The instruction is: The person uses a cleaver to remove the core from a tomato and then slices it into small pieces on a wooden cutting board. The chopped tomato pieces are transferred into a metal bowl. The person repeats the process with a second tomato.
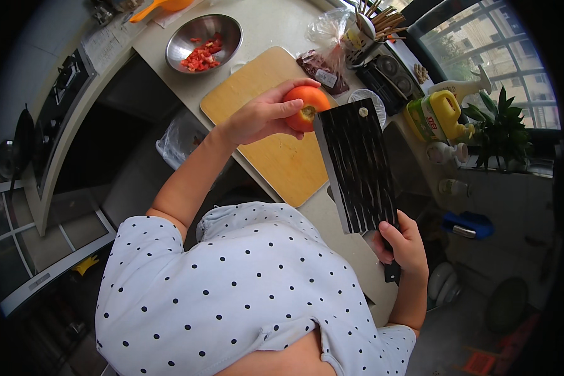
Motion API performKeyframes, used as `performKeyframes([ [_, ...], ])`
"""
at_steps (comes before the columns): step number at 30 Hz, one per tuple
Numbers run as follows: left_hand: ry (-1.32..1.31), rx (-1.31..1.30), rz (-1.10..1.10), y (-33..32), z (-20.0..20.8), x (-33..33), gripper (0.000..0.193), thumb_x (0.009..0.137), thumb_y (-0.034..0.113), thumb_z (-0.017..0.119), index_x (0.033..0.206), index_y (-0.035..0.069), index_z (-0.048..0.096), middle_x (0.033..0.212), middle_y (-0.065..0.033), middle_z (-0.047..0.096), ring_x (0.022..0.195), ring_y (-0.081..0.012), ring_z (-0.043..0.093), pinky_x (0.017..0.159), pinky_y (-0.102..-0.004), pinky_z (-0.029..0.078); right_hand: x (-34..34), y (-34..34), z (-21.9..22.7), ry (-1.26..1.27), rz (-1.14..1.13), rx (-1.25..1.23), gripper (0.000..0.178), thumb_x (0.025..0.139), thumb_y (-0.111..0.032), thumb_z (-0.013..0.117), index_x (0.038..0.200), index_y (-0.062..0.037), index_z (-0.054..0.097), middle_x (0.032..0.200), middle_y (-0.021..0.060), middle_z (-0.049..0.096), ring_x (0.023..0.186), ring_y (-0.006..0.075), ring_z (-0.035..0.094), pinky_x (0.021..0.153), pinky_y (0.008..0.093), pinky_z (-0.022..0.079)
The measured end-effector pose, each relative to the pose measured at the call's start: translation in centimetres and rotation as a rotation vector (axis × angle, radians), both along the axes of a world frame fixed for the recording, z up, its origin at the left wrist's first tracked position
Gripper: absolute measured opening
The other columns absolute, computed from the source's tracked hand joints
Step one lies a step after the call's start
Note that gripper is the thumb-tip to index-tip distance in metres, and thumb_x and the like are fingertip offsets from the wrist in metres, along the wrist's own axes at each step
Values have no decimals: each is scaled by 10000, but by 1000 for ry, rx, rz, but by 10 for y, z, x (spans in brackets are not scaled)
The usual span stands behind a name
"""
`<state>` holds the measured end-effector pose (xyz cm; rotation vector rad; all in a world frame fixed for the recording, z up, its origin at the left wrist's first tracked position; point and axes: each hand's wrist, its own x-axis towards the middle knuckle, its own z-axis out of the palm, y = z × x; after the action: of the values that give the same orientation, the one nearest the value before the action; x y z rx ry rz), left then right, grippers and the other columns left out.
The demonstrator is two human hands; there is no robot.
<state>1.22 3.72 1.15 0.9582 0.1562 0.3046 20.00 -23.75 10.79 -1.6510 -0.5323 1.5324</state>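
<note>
In my left hand (263, 116) is a whole tomato (308, 106), orange-red, its stem end facing me. The fingers curl round it above the wooden cutting board (282, 164). My right hand (402, 243) grips the black handle of a cleaver (357, 166) with a broad dark blade. The blade stands raised, its far corner right beside the tomato; whether the two touch I cannot tell. Beyond the board, at the far left of the counter, a steel bowl (177, 45) holds chopped red tomato pieces (202, 57).
A plastic bag of dark red food (323, 70) lies behind the board, near a chopstick holder (359, 41). To the right stand a yellow jug (442, 116), a spray bottle (464, 86) and a potted plant (500, 128). A gas stove (59, 94) is at left.
</note>
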Motion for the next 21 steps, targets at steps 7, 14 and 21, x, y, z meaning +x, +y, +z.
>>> performKeyframes([
  [7, 38, 34, 126, -10, -1, 13, 488, 946, 291, 500, 1358, 104, 315, 1151, -82, 482, 911, -168, 561, 728, -298, 502, 2, 2, -4, 240, -109, -46, 138, 922, -113, 493, 830, -17, 456, 533, 48, 488, 377, 78, 379, 347, 234, 286],
  [14, 169, 62, -3, -1, 7, 15, 452, 950, 294, 483, 1320, 69, 353, 1122, -77, 490, 851, -170, 569, 654, -290, 492, 8, 2, 0, 79, -9, -93, 137, 929, -107, 465, 821, -26, 446, 523, 43, 466, 374, 75, 365, 338, 235, 270],
  [21, 172, -31, -12, -7, 2, 20, 455, 942, 301, 494, 1312, 71, 363, 1107, -73, 510, 845, -161, 576, 652, -283, 481, 14, -3, -14, 568, -133, -119, 71, 940, -100, 440, 899, -43, 426, 560, 49, 460, 375, 67, 337, 330, 223, 251],
])
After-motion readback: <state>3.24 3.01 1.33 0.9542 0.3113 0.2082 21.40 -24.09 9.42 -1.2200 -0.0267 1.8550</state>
